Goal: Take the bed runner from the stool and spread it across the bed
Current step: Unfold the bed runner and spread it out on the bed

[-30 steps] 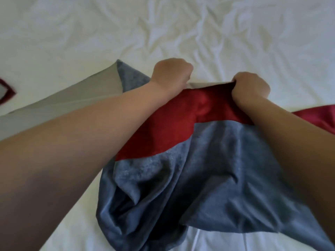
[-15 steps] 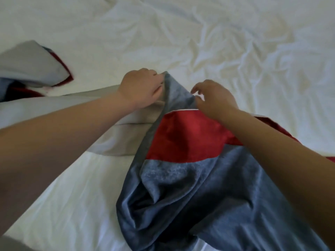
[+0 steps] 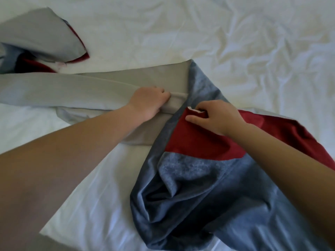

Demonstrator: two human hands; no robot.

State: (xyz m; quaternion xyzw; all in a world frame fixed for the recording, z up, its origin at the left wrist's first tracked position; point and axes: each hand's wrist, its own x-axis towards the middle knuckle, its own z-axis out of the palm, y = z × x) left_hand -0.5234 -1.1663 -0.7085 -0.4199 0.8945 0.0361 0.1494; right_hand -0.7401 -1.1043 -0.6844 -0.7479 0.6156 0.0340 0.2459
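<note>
Reaching out over the bed (image 3: 235, 42), I had the bed runner (image 3: 190, 187) in both hands; it lay crumpled and twisted on the wrinkled white bedding rather than flat. My left hand (image 3: 148, 102) rested knuckles-up on the grey backing (image 3: 90, 87), its fingers curled down over a long fold of that cloth and gripping it. Just beside it, my right hand (image 3: 215, 115) pinched the upper corner of the red band (image 3: 199, 142) between thumb and fingers, right where a small white tag (image 3: 194, 109) showed at the edge. Below my hands the blue-grey velvet face of the runner bunched into deep folds between my forearms, and the red band ran off to the right under my right arm. To the left the backing stretched away in a flat strip toward the edge of view. Farther up on the left, the runner's far end (image 3: 41, 37) was turned over on itself, grey side up, with a rim of red and some blue showing beneath it.
</note>
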